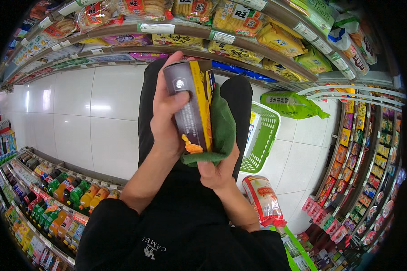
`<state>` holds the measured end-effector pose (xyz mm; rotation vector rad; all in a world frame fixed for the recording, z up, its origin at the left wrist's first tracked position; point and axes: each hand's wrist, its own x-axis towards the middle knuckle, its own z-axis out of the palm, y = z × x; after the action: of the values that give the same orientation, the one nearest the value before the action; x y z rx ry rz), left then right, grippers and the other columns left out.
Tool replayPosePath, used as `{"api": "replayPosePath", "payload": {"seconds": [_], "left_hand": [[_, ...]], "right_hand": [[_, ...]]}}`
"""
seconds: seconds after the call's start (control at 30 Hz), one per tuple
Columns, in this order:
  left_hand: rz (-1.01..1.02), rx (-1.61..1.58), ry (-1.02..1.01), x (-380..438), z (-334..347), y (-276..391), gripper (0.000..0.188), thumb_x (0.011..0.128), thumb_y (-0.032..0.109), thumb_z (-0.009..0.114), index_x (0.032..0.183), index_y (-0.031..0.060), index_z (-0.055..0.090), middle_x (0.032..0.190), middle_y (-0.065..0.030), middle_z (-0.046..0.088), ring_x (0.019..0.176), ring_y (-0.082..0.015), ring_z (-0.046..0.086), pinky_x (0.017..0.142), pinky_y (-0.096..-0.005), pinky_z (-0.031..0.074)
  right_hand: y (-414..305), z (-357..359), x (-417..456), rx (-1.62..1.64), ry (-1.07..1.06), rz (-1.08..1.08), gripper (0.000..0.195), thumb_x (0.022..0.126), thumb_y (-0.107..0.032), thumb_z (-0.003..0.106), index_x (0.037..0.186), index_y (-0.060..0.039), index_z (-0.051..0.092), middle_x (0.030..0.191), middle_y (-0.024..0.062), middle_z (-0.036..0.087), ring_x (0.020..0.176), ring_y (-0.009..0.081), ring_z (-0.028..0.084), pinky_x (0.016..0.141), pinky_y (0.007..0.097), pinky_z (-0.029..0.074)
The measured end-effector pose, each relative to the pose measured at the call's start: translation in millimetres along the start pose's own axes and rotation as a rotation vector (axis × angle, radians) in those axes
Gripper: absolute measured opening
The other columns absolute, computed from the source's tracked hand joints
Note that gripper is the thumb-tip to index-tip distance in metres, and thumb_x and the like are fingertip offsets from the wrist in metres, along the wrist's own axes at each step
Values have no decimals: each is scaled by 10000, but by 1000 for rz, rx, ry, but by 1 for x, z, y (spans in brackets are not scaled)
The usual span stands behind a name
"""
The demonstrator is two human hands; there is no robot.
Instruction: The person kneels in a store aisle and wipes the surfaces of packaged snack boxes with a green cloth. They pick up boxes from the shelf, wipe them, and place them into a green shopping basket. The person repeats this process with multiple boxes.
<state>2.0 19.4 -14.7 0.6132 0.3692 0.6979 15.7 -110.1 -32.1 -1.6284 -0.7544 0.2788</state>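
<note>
My left hand grips a dark grey and yellow cardboard food box, its thumb across the grey side panel. The box is held upright above my lap, tilted slightly. Against its right face and lower end lies a green cloth, bunched around the bottom corner. My right hand holds this cloth from below, its thumb at the cloth's lower edge. Part of the right fingers is hidden behind the cloth.
Beside my right leg stands a green and white plastic basket with a packet inside. A green bag and a red-and-clear bag lie near it. Snack shelves curve ahead, a drinks shelf is behind left, packaged-food shelves stand right.
</note>
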Motion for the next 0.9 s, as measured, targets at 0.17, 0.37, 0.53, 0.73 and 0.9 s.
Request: {"api": "replayPosePath", "payload": {"seconds": [0.17,0.37,0.53,0.73,0.9], "left_hand": [[-88,-269,-98,9,-6,5,712,885,361,482,1483,12,319,1332,-185,529,1169,-271,569,1006,-389,457],[-166,-383,-184,7,-17,-1,747,901,436,464,1468,-32,336,1443,-187,449,1250,-267,523,1058,-396,416],[-74,-458,-169,6,-15,0,714,929,461,435,1443,-31,372,1470,-183,429,1252,-269,518,1049,-392,425],[-15,-551,-393,28,-35,18,581,985,416,382,1392,6,448,1478,-198,418,1246,-289,522,1035,-403,440],[-157,-621,-277,17,-30,10,615,975,466,397,1411,33,436,1521,-210,343,1284,-376,483,1023,-538,457]], "right_hand": [[16,-4,-5,-135,19,-255,566,838,-294,669,1234,89,537,1267,238,547,1121,320,576,968,382,429],[5,-14,-7,-56,41,-85,306,853,-135,667,1080,57,591,1007,122,619,884,212,598,820,310,466],[7,-13,-14,130,106,72,199,922,-111,617,1047,43,600,914,66,648,821,117,588,743,250,465],[13,-26,-15,284,41,306,112,918,-32,598,994,32,650,852,34,672,750,82,597,671,219,475],[17,-55,-19,1076,394,592,277,940,-229,630,1124,-24,648,1014,102,694,878,222,685,791,381,571]]}}
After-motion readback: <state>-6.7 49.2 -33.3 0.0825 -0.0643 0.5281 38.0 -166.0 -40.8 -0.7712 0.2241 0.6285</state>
